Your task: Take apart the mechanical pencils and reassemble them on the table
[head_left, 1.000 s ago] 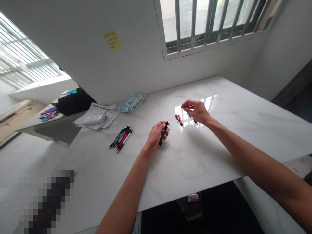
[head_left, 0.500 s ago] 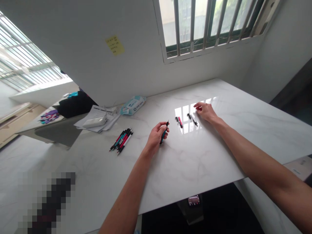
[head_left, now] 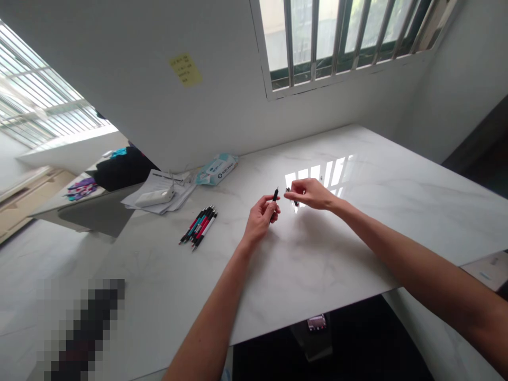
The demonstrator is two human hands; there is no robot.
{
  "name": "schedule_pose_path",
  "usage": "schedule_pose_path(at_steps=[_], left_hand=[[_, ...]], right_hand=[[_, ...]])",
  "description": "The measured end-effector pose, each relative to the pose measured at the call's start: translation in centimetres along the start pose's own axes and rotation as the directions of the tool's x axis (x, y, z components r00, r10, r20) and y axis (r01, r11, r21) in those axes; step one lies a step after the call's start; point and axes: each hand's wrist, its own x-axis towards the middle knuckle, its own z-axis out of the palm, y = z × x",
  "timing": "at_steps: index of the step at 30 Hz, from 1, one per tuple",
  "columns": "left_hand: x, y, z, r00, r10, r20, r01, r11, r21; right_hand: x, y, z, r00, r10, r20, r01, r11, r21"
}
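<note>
My left hand [head_left: 260,218] is closed round a dark pen [head_left: 275,194], which stands nearly upright with its thin tip pointing up. To its right, my right hand [head_left: 311,193] has thumb and forefinger brought together close to that tip, apart from it. Whatever is between those fingers is too small to make out. Under and beside the right fingertips, dark pen parts [head_left: 296,203] show on the table; the hand hides the rest. Left of my hands lies a bunch of several pens [head_left: 200,227] with red, teal, white and black barrels.
The white marbled table [head_left: 309,270] carries a pack of wipes [head_left: 217,169] by the wall. Papers [head_left: 137,185] with a white device [head_left: 155,198] on them lie left of it. Below the front edge, a lit phone screen [head_left: 316,323] shows.
My right hand has moved left from beyond the loose pen parts to near the pen tip, its fingers drawn together. My left hand has risen slightly and shifted right with the pen.
</note>
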Motion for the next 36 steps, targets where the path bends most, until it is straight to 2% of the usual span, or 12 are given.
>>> schedule_pose_path(at_steps=[2,5,8,11,17,23,28,36], left_hand=[[-0.3,0.1,0.2,0.997,0.057,0.052,-0.061,0.995,0.074],[-0.7,0.5,0.5,0.990,0.119,0.075,-0.135,0.956,0.260],[-1.1,0.9,0.7,0.986,0.145,0.079,-0.165,0.880,0.445],[-1.2,1.0,0.8,0.989,0.114,0.091,-0.144,0.856,0.496],[-0.9,0.3,0.8,0.992,0.032,0.119,-0.075,0.925,0.374],[-0.5,-0.2,0.8,0.995,-0.045,0.094,0.031,0.990,0.139],[-0.4,0.5,0.9,0.982,-0.135,0.131,0.141,0.989,-0.039],[-0.4,0.5,1.0,0.974,-0.174,0.145,0.188,0.978,-0.092]], right_hand=[[-0.4,-1.5,1.5,0.998,0.001,0.060,-0.005,0.998,0.068],[-0.8,-2.2,2.8,0.999,0.034,0.029,-0.038,0.989,0.145],[-0.8,-2.2,3.2,0.996,0.079,-0.031,-0.072,0.978,0.198],[-0.9,-2.2,3.2,0.994,0.097,-0.043,-0.085,0.971,0.225],[-0.9,-2.3,3.0,0.998,0.064,-0.027,-0.054,0.958,0.280],[-0.5,-1.7,2.9,0.998,0.066,0.001,-0.059,0.876,0.478],[-0.5,-1.8,2.8,0.993,0.075,0.086,-0.112,0.773,0.624],[-0.5,-1.6,2.8,0.992,0.063,0.111,-0.120,0.747,0.654]])
